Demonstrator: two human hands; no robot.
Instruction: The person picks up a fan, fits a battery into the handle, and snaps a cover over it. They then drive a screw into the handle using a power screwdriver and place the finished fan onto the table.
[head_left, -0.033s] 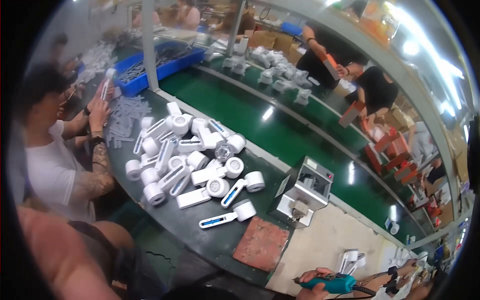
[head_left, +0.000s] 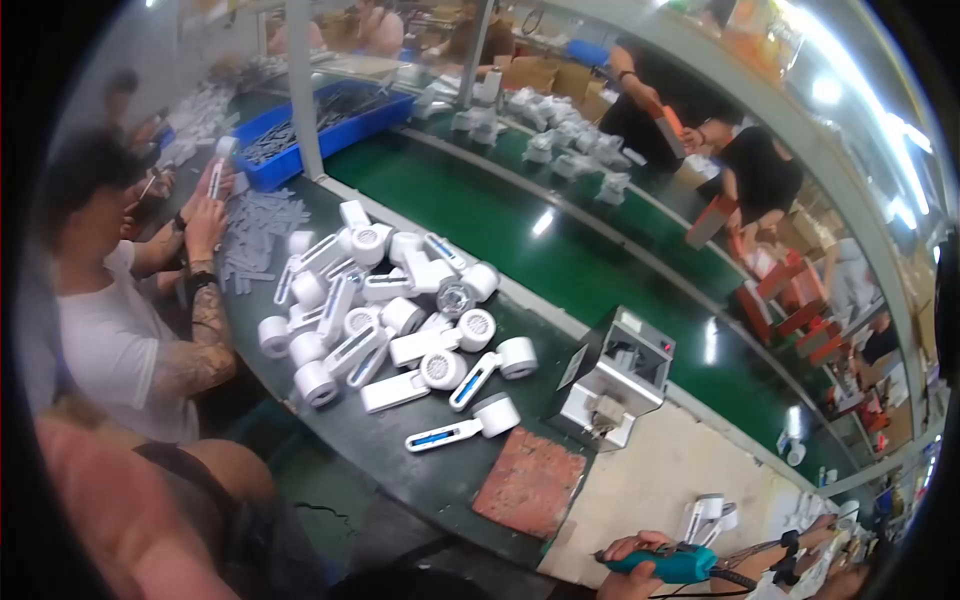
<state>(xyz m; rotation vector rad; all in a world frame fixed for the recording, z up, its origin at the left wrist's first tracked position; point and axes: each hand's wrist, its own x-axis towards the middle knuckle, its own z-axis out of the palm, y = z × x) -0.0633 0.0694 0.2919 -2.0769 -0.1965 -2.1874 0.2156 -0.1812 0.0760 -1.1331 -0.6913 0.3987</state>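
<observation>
At the lower right my right hand (head_left: 626, 584) is wrapped round a teal electric screwdriver (head_left: 682, 565), its tip pointing left and its cord trailing right. A blurred stretch of my left arm (head_left: 120, 510) fills the lower left corner; no fingers can be made out there. Just beyond the screwdriver lie a few white handheld fans (head_left: 708, 515). A large heap of similar white fans (head_left: 400, 345) covers the middle of the dark table, several with handles open and blue parts inside. Nearest me in that heap lies one open-handled fan (head_left: 447, 436).
A reddish square pad (head_left: 529, 483) lies beside a metal machine (head_left: 615, 380). A green conveyor (head_left: 470, 205) runs behind. At left a co-worker (head_left: 120, 330) holds a white fan near grey strips (head_left: 262, 235) and a blue bin (head_left: 350, 135). Co-workers across handle orange boxes (head_left: 712, 220).
The view has shifted slightly, so the table and its contents appear a little farther right. My right hand keeps its hold on the screwdriver.
</observation>
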